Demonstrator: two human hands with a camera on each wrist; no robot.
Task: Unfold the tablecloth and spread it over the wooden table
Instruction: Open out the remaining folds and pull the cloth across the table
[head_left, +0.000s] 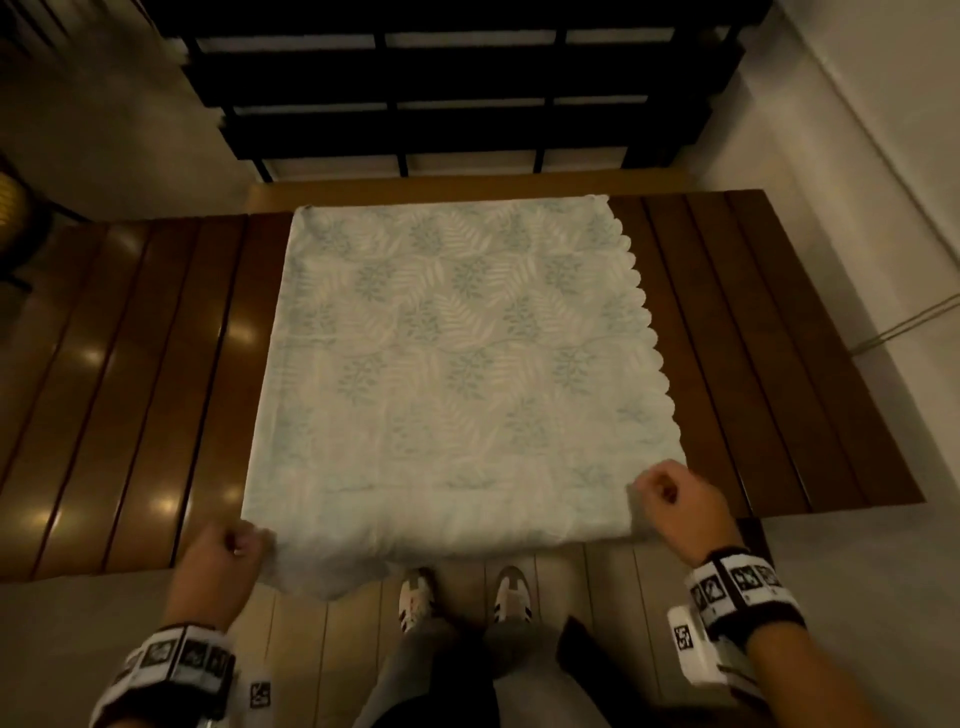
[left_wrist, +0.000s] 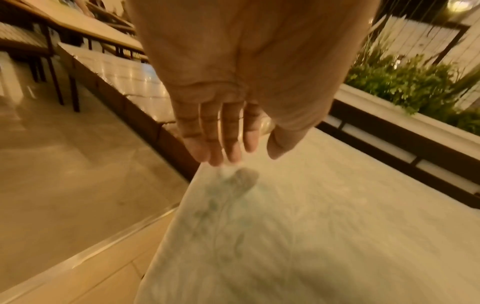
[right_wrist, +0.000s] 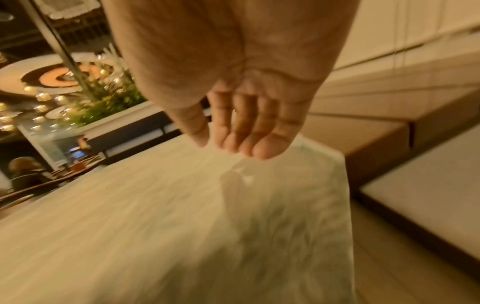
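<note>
A pale tablecloth (head_left: 457, 364) with a faint blue leaf print and a scalloped right edge lies folded in the middle of the dark slatted wooden table (head_left: 130, 364). Bare slats show on both sides of it. Its near edge hangs a little over the table's front. My left hand (head_left: 228, 545) grips the near left corner, and my right hand (head_left: 670, 493) grips the near right corner. In the left wrist view the cloth (left_wrist: 298, 236) rises to the curled fingers of my left hand (left_wrist: 246, 156). In the right wrist view the cloth (right_wrist: 182, 226) likewise rises to my right hand (right_wrist: 226, 148).
A black slatted railing (head_left: 457, 93) runs just behind the table's far edge. A white wall and a cable (head_left: 909, 322) are on the right. My shoes (head_left: 415, 597) stand on pale floor at the table's front. A planter with greenery (left_wrist: 402, 82) stands beyond.
</note>
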